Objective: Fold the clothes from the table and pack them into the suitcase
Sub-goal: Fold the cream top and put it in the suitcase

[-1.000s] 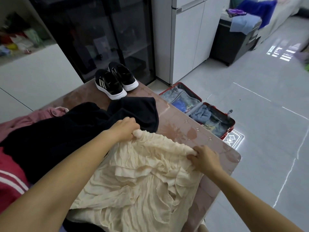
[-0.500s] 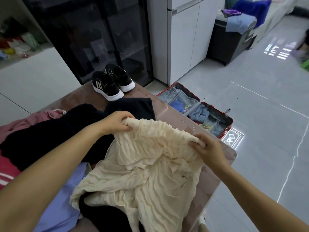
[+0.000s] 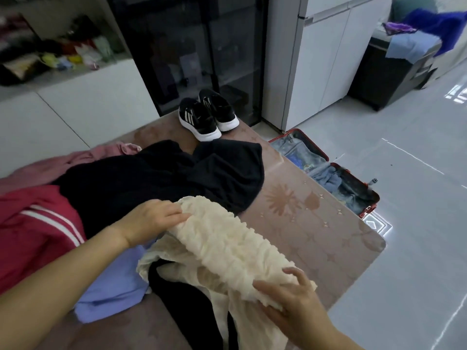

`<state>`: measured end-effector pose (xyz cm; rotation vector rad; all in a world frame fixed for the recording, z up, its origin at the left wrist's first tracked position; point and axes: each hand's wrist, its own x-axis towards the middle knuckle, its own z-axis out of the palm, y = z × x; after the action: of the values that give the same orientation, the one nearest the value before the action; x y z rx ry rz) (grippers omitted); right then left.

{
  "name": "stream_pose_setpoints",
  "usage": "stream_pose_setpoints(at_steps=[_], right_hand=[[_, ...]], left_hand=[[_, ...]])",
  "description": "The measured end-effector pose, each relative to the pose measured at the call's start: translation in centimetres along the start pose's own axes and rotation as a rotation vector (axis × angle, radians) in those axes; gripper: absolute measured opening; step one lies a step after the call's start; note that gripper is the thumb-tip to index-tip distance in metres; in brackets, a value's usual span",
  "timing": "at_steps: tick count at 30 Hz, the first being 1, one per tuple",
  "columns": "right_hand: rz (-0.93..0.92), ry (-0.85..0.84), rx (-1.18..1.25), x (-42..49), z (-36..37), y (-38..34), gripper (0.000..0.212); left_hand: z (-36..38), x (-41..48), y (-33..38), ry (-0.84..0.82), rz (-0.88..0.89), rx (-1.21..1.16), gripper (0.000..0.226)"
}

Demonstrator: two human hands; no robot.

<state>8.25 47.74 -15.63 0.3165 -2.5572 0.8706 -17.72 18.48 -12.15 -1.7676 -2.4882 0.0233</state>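
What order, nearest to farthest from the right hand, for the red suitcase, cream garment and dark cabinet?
1. Cream garment, held in the right hand itself.
2. Red suitcase, open on the floor to the right.
3. Dark cabinet, far back right.

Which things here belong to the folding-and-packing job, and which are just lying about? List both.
Job in hand: cream crinkled garment, held by the left hand and right hand; black garment; red striped garment; pink garment; lavender garment; table; suitcase, open on the floor.

Lying about: black sneakers on the table; dark cabinet draped with cloths; shelf clutter.
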Motion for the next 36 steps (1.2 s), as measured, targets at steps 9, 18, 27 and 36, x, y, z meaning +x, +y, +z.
stream_pose_setpoints(at_steps=[9,18,27,36], right_hand=[[-0.263,-0.396,-0.034,-2.9,2.7,-2.3,0.025],[-0.407,-0.463,-0.215,-5.0,5.0,-1.2,0.041],[-0.278,-0.445,-0.133,-4.2,5.1,-0.4,0.037],[0.37,-0.434,0.418,-2.5,-0.4,2.1,0.033]], left_hand=[[2.2,-7.0,2.2,-0.082,-0.016,0.02,0.052],[2.1,-8.7,3.7,-0.486,-0.183,0.0,0.096],[2.4,-7.6,5.1,-0.687,-0.241,0.08,0.126],[3.8,-7.5,8.7,-0.469,-0.254,-0.015,0.137]])
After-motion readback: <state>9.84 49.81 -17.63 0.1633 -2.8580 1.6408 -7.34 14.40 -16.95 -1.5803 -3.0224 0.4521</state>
